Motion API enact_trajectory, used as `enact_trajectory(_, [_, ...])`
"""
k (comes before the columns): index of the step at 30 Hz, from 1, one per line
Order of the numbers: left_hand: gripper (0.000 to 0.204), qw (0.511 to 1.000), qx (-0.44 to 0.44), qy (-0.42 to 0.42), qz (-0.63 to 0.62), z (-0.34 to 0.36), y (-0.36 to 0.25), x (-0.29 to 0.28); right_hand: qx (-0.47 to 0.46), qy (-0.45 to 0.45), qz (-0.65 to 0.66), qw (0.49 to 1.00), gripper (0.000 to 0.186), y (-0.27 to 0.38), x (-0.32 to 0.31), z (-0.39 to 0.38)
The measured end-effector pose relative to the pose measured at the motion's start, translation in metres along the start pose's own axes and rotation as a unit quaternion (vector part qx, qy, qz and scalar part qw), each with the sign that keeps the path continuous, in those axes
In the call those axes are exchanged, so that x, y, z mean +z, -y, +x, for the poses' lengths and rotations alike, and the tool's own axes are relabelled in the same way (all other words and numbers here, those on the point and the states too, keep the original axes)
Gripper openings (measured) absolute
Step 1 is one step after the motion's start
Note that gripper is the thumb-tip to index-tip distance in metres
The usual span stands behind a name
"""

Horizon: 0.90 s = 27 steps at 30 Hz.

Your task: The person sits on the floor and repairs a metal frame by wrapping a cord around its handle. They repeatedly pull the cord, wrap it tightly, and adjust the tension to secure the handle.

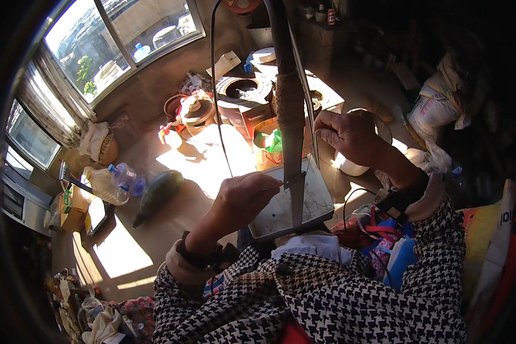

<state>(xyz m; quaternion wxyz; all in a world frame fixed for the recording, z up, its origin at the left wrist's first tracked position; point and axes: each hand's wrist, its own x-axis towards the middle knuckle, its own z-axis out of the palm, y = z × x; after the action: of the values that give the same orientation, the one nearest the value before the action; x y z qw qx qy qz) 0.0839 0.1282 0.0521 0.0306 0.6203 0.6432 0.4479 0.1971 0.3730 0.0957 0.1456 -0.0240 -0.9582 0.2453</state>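
Over the lap, checked sleeves reach forward on either side of a white cloth. Just beyond the cloth sits a pale tray with a dark rim, and a tall post stands over it: flat and grey below, wrapped around the middle, dark above.

At the post's lower left edge is the left hand, its fingers curled inward and their tips pointing to the right, right by a small tab on the grey part. Whether they grip that tab or only rest close to it, I cannot tell. Slightly farther out and higher, the right hand is right of the post and apart from it, thumb and fingers bent together, tips toward the wrapped part. I cannot tell whether anything thin is pinched there. A thin dark cord runs down left of the post, towards the left hand.

Farther out, a green melon lies on the floor at left, with clear jugs beyond it. Past the post are an open bag and a stove with a round opening. A white sack slumps at far right; a window lies at far left.
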Motion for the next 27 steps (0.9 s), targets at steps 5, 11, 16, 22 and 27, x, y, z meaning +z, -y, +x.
enact_trajectory(5, [0.016, 0.999, 0.029, -0.023, 0.020, -0.004, 0.005, -0.004, -0.122, 0.040, -0.056, 0.990, 0.015, 0.008, 0.030, 0.050])
enact_trajectory(11, [0.016, 0.997, 0.019, -0.031, 0.062, -0.005, 0.010, -0.011, -0.312, 0.019, 0.023, 0.950, 0.010, 0.013, 0.072, 0.095])
enact_trajectory(16, [0.020, 0.997, 0.028, -0.050, 0.059, -0.006, 0.012, -0.013, -0.384, 0.054, 0.111, 0.915, 0.013, 0.019, 0.084, 0.099])
enact_trajectory(22, [0.018, 0.997, 0.020, -0.036, 0.060, -0.012, 0.008, -0.012, -0.373, 0.130, 0.215, 0.893, 0.017, 0.023, 0.085, 0.098])
enact_trajectory(27, [0.015, 0.997, 0.023, 0.054, 0.056, -0.009, 0.002, -0.016, -0.363, 0.175, 0.245, 0.882, 0.014, 0.018, 0.099, 0.105])
